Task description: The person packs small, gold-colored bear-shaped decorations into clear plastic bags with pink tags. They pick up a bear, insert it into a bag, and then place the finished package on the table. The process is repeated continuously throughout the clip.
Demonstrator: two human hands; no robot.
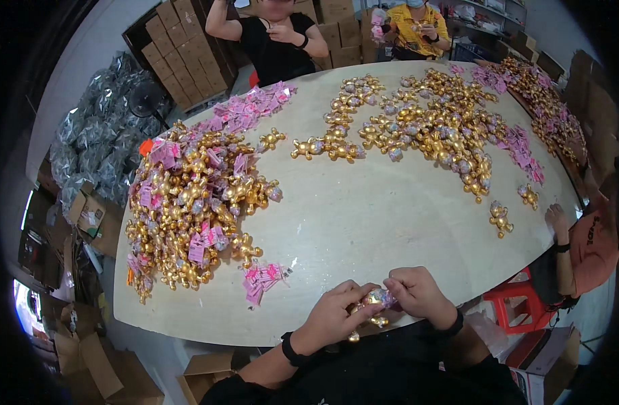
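At the table's near edge, my left hand (338,312) is wrapped round a small gold bear figure (380,297) with a shiny, pale purple part. Its gold limbs stick out below my fingers. My right hand (418,294) is closed at the figure's other end, thumb and fingers pinched against it; what exactly they grip is hidden. Left of my hands lies a small bunch of pink tags (261,280). Beyond it rises a big heap of gold bear figures (188,202), many with pink tags among them.
More gold figures (444,115) spread over the far right of the pale table (323,229), with pink tags (248,108) at the far left. Two people stand across the table; another person's arm (564,250) rests at the right. A red stool (522,307) and cardboard boxes (100,364) surround the table.
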